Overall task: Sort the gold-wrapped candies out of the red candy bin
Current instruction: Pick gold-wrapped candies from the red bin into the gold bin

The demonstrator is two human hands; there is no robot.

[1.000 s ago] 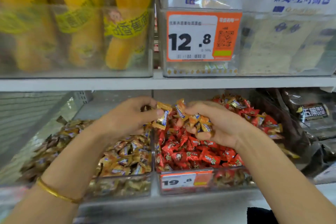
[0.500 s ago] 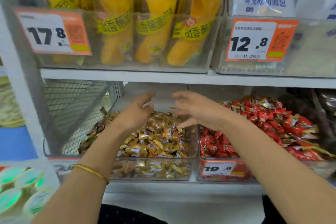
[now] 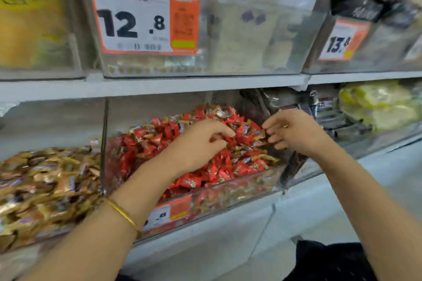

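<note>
Reaching into red candy bin (image 3: 239, 191) with left hand (image 3: 198, 146), curled over red candies (image 3: 148, 143), cannot tell if pinching; likewise right hand (image 3: 296, 134), close to gold-wrapped candies (image 3: 260, 157) just below and left of it; risks grabbing red candies along, or spilling some over front wall below left wrist.

Beneath your left hand (image 3: 201, 143) and right hand (image 3: 294, 132), the lower shelf (image 3: 228, 221) carries the clear red candy bin (image 3: 239, 191). Left of your left hand, touching that bin, stands a second bin (image 3: 45, 238) full of gold-wrapped candies (image 3: 45, 189). Beyond your right hand lie dark packets (image 3: 338, 121), then pale yellow packs (image 3: 376, 107). Above both hands, the upper shelf (image 3: 182, 86) bears clear bins (image 3: 228, 52) with price tags (image 3: 137, 18) reading 12.8 and 13.8.
</note>
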